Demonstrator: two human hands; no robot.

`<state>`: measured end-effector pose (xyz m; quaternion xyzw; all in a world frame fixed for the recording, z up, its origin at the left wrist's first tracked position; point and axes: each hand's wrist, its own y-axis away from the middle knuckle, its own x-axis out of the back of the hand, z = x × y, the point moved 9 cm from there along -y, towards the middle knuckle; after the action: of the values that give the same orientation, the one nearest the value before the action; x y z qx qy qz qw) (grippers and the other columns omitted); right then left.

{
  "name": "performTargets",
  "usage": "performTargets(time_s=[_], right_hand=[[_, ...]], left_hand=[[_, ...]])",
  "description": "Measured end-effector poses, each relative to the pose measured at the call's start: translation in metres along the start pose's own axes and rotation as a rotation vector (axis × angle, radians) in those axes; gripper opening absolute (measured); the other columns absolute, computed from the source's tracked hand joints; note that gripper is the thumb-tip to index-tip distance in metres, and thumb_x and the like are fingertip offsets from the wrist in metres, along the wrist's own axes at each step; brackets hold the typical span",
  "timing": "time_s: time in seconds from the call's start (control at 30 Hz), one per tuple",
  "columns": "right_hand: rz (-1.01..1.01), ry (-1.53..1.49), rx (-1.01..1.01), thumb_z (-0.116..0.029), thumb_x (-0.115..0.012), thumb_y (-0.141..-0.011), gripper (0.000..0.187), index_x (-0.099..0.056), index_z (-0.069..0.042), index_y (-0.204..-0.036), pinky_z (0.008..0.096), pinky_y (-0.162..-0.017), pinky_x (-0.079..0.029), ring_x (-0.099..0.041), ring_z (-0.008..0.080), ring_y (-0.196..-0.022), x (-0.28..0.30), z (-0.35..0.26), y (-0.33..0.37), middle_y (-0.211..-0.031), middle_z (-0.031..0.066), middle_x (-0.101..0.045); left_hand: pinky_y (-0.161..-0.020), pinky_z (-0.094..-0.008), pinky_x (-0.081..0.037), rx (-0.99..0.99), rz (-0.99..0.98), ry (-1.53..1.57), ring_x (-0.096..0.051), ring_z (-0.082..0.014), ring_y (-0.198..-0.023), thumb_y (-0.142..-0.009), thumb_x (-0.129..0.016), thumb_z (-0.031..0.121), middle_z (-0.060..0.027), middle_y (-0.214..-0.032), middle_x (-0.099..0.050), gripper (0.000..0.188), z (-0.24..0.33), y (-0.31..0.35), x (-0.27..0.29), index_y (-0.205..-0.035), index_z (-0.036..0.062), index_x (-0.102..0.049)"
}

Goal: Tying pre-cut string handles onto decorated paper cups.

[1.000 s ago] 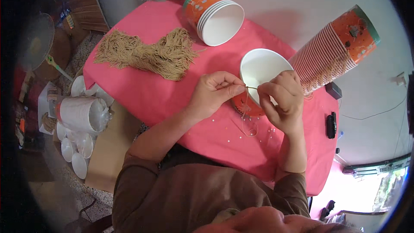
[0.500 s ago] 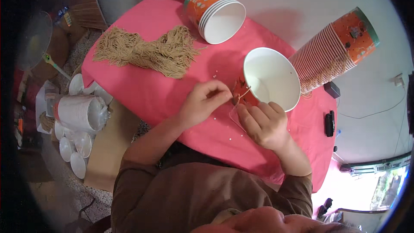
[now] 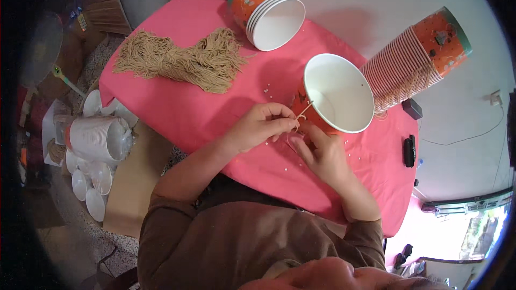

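Note:
A large paper bucket (image 3: pixel 338 94), white inside and orange outside, lies tilted with its mouth facing up and right. A thin pale string (image 3: pixel 304 110) comes off its side and makes a small loop between my hands. My left hand (image 3: pixel 263 127) pinches the string beside the bucket wall, thumb against forefinger. Close on the other side, my right hand (image 3: pixel 325 153) has its fingers curled at the string, with the thumb bent toward my left hand. The fingertips partly hide the string where they meet. More pale string hangs beneath the hands over the pink tablecloth (image 3: pixel 258 166).
A bundle of tan strings (image 3: pixel 183 59) lies at the far left of the table. Nested buckets (image 3: pixel 277 21) rest behind it. A tall stack of buckets with strings (image 3: pixel 408 56) leans at the right. Small white beads (image 3: pixel 286 169) are scattered about. White tubs (image 3: pixel 99 137) stand left below the table.
My left hand has moved right to the string and pinches it. My right hand has turned and dropped slightly, its thumb now showing. The string's loop shows more clearly between them.

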<state>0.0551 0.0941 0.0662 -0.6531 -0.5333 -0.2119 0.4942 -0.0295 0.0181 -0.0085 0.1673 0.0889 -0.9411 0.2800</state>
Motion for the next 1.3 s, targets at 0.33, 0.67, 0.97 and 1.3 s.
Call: performTargets(time_s=[0.33, 0.67, 0.97, 1.3], right_hand=[[-0.153, -0.167, 0.002, 0.000, -0.064, -0.081, 0.004, -0.064, 0.001, -0.085, 0.0355, -0.050, -0.043, -0.056, 0.0274, -0.052, -0.019, 0.004, -0.001, -0.065, 0.0159, -0.057], [-0.646, 0.083, 0.188, -0.013, -0.063, -0.080, 0.005, -0.064, -0.008, -0.080, 0.0444, -0.054, -0.045, -0.061, 0.0317, -0.062, -0.084, 0.002, 0.042, -0.066, 0.0113, -0.062], [-0.571, -0.022, 0.302, -0.016, -0.060, -0.076, 0.013, -0.057, -0.006, -0.069, 0.0480, -0.051, -0.046, -0.061, 0.0356, -0.056, -0.088, -0.008, 0.027, -0.057, 0.0160, -0.057], [-0.499, -0.006, 0.382, -0.016, -0.060, -0.084, 0.016, -0.054, -0.008, -0.072, 0.0422, -0.047, -0.040, -0.056, 0.0310, -0.052, -0.086, -0.006, 0.031, -0.057, 0.0120, -0.053]], left_hand=[[-0.052, -0.0179, -0.036, 0.003, 0.132, 0.014, -0.045, -0.0004, -0.063, -0.094, -0.057, 0.016, 0.0069, -0.075, -0.054, 0.013, -0.012, -0.010, -0.008, -0.094, 0.0041, -0.063], [-0.058, -0.0183, -0.037, -0.151, 0.168, -0.273, -0.046, -0.0012, -0.067, -0.092, -0.060, 0.014, 0.0067, -0.077, -0.055, 0.012, 0.014, -0.032, 0.001, -0.088, 0.0030, -0.062], [-0.062, -0.0192, -0.040, -0.227, 0.201, -0.348, -0.049, -0.0013, -0.071, -0.090, -0.061, 0.010, 0.0063, -0.077, -0.057, 0.009, 0.027, -0.039, -0.009, -0.086, 0.0022, -0.061], [-0.060, -0.0191, -0.039, -0.152, 0.183, -0.326, -0.049, -0.0023, -0.068, -0.086, -0.063, 0.007, 0.0048, -0.076, -0.058, 0.005, 0.021, -0.056, -0.016, -0.085, 0.0025, -0.062]])
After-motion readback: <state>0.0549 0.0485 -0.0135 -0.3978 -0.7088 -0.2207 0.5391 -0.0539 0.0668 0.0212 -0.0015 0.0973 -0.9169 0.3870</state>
